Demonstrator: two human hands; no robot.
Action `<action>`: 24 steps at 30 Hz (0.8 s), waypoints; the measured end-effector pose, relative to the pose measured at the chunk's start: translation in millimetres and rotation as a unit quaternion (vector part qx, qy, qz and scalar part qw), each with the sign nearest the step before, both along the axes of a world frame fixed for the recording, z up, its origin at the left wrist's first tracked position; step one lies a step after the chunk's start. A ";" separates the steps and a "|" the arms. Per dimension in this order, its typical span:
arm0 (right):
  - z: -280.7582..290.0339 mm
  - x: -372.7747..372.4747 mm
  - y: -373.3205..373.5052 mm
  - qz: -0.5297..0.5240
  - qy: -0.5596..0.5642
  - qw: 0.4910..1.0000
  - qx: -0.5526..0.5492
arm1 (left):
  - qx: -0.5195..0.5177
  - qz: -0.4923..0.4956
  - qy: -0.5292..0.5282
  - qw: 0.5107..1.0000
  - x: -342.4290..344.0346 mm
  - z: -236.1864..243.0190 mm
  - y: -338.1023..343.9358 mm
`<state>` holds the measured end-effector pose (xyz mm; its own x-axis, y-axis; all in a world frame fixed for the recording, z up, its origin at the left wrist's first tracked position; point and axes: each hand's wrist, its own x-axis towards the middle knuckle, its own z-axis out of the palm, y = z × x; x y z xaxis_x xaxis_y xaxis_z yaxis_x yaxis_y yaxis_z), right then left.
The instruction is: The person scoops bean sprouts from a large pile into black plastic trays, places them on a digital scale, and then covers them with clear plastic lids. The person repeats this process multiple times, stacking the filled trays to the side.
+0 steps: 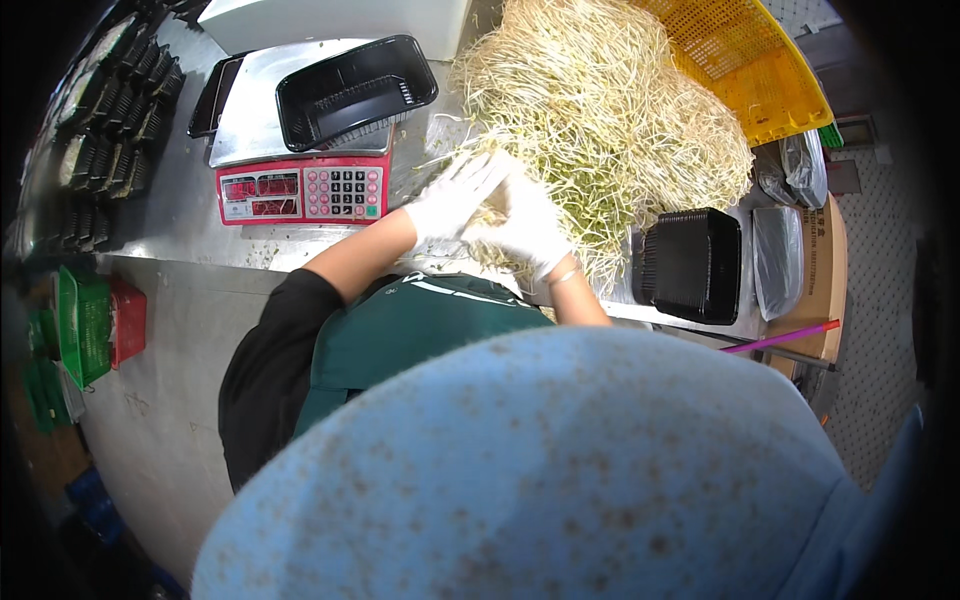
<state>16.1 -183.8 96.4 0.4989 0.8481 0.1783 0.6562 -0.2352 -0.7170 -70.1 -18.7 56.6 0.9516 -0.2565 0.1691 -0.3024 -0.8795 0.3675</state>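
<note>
My left hand [452,200] and my right hand [525,228], both in white gloves, come together at the near left edge of a big heap of bean sprouts [600,120]. Between the palms a small bunch of bean sprouts [487,214] shows, pressed from both sides. The left fingers lie together and point toward the heap; the right ones bend across toward the left palm, partly hidden. Left of the hands stands a red-fronted digital scale [300,190] with a metal pan. An empty black plastic tray [355,92] rests tilted on that pan.
A stack of black trays [695,265] stands right of the heap, beside clear plastic lids or bags [777,260] and a cardboard box [825,270]. A yellow basket [765,75] is behind the heap. Several filled trays [120,110] are piled far left. A white box [340,22] borders the back.
</note>
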 end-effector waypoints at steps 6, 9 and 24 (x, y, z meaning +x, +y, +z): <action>-19.0 2.6 -35.0 -0.139 -0.165 0.948 -0.234 | 0.081 0.052 0.083 0.992 39.7 -7.4 -0.2; -34.4 35.3 -40.9 -0.195 -0.007 0.977 -0.088 | -0.103 0.152 0.073 0.980 54.2 4.0 -10.3; 12.2 92.6 -106.1 -0.202 0.144 0.968 -0.024 | -0.308 0.132 0.244 0.910 -7.6 58.9 13.1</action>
